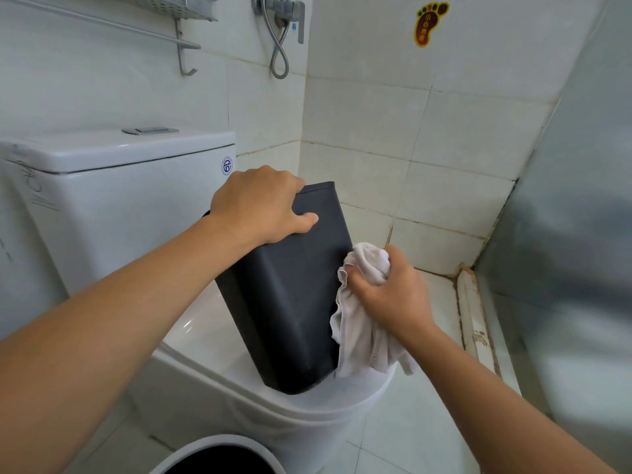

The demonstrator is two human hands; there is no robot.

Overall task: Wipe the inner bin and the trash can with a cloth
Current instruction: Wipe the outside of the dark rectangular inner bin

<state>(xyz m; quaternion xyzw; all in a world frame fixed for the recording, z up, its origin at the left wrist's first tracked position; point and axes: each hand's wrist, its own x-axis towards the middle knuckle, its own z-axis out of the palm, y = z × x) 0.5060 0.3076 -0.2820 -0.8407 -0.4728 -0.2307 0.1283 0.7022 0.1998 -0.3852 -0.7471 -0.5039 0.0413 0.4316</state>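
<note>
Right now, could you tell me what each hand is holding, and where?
Left hand grips the black bin at its upper end; right hand clutches the bunched cloth.

In front of me stands a white toilet (212, 336), its tank (113, 200) against the tiled wall. Above I see a metal rack (164, 15), a shower hose (278, 53) and a foot-shaped sticker (429, 23).

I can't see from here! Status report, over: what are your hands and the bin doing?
Left hand grips black bin, upside down on toilet lid. Right hand holds cloth against bin's side. Nothing in the way.
</note>
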